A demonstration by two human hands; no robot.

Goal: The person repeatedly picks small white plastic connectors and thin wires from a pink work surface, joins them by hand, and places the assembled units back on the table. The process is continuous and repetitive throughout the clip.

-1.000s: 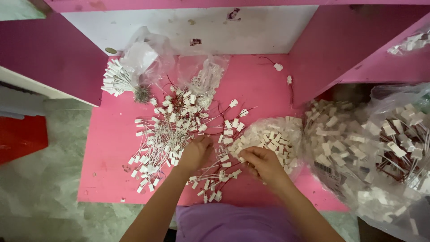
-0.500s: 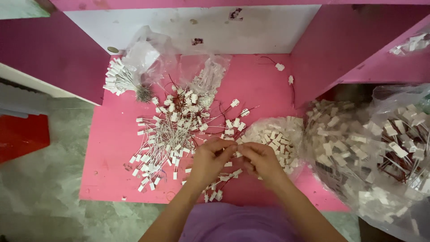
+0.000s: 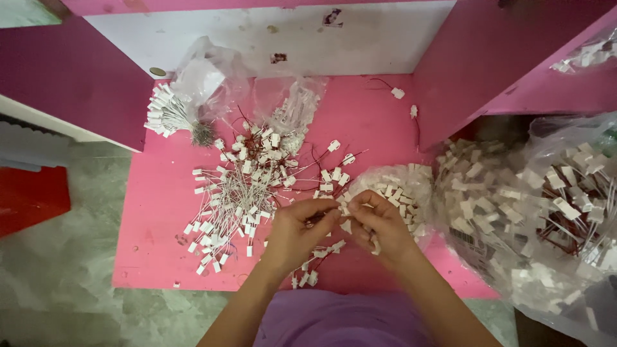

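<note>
a: where are the hands?

b: both are low over the pink table (image 3: 160,257), close together. the left hand (image 3: 297,232) has its fingers curled narrow around a small white connector (image 3: 346,225) on thin wire, and the right hand (image 3: 379,226) pinches the same piece from the other side. the fingertips nearly meet over it.

a: so the piece sits between them?

b: yes, right at the gap between the two hands, just in front of the small clear bag (image 3: 402,189). whether other pieces are tucked in the right palm, i cannot tell.

a: what's the stuff like?

b: little blocky white plastic plugs on fine wires, some red, some pale. a loose pile (image 3: 241,193) of them is spread left of the hands, wires tangled and fanned out. a tied bundle (image 3: 168,115) lies further back left, its white ends splayed like a brush, beside crumpled clear plastic bags (image 3: 212,74).

a: and on the right?

b: a big clear bag (image 3: 533,212), glossy and wrinkled, stuffed with the same white plugs and red wire. the table top is matte pink, a bit scuffed.
</note>
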